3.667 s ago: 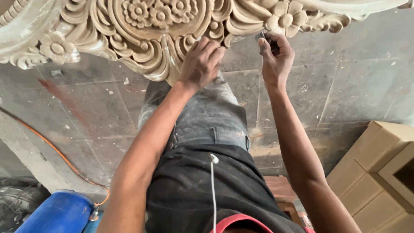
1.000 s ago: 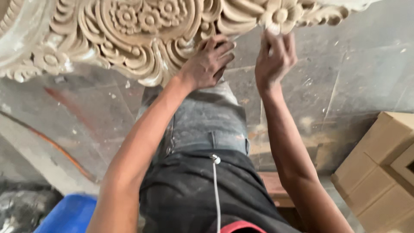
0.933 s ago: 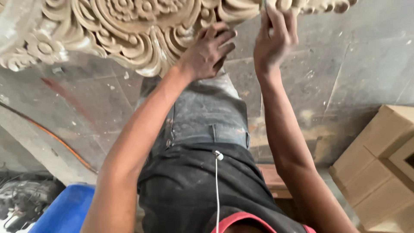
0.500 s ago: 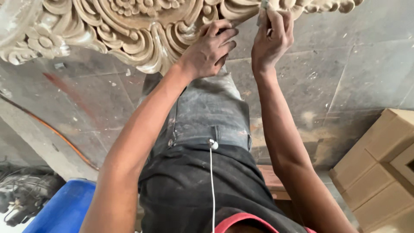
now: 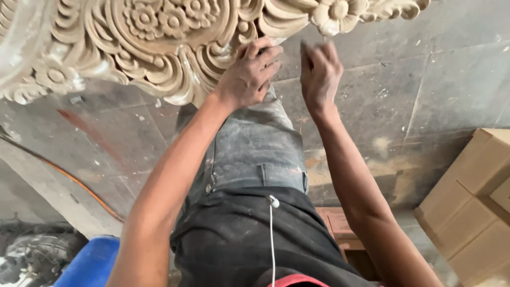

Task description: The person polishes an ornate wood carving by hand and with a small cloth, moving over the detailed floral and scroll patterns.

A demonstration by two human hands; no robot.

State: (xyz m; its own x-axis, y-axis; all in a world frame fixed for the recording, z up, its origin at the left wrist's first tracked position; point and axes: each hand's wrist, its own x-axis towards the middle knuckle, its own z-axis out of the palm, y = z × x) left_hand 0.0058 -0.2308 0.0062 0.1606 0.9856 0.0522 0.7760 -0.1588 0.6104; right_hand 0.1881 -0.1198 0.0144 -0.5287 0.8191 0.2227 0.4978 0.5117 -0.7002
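two hands up at the carved wood panel (image 5: 159, 48) that fills the top of my view, all scrolls and flowers. my left hand (image 5: 249, 77) lies flat on its lower edge, fingers spread over a curl, not gripping. my right hand (image 5: 320, 74) hangs just beside it, under the flower at the rim, blurred, so i can't tell if it's pinching anything. grey stone floor (image 5: 425, 90) below, cardboard boxes (image 5: 473, 202) off right, blue drum (image 5: 87, 263) bottom left.

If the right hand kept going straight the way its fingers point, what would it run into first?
Most likely the carved wooden panel: the right hand points up toward its scrolled edge beside the carved flower. The hand is blurred, so depth is uncertain.
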